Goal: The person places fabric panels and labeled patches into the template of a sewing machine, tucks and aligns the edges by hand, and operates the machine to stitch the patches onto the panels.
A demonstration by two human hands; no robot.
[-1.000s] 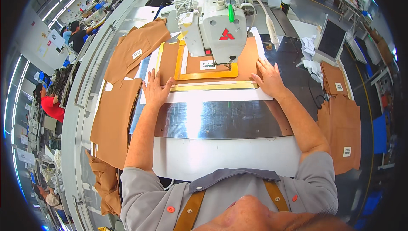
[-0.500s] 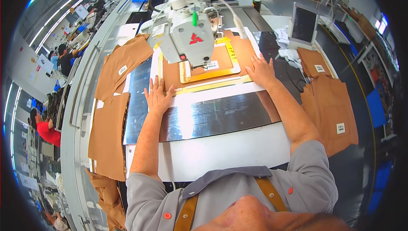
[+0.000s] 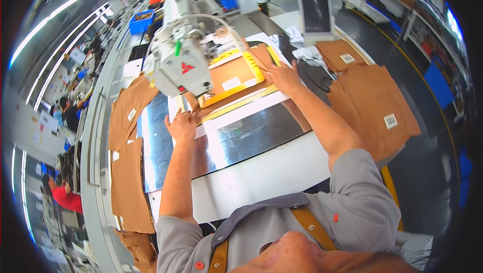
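A brown fabric piece (image 3: 259,56) with a white label lies on a white-and-yellow template under the sewing machine head (image 3: 182,69). A yellow clamp frame (image 3: 232,90) surrounds the label area, its near edge seeming raised off the cloth. At the near left corner of the fabric is my left hand (image 3: 182,125), its fingers bent and closed on the edge. My right hand (image 3: 285,79) pinches the fabric's right edge, beside the frame. The fingertips of both hands are partly hidden. Below the template shows a shiny metal plate (image 3: 246,132).
Brown fabric pieces lie stacked on the left (image 3: 130,182) and on the right (image 3: 375,109), some with white labels. A dark-screened panel (image 3: 316,14) stands at the back right, near crumpled white cloth (image 3: 308,55). A blue bin (image 3: 141,22) sits at the back left. Other people work far left.
My flat, spread hands have curled in at the fabric's edges. The yellow frame appears lifted from the cloth. The whole view has turned and shifted, with the machine now farther left.
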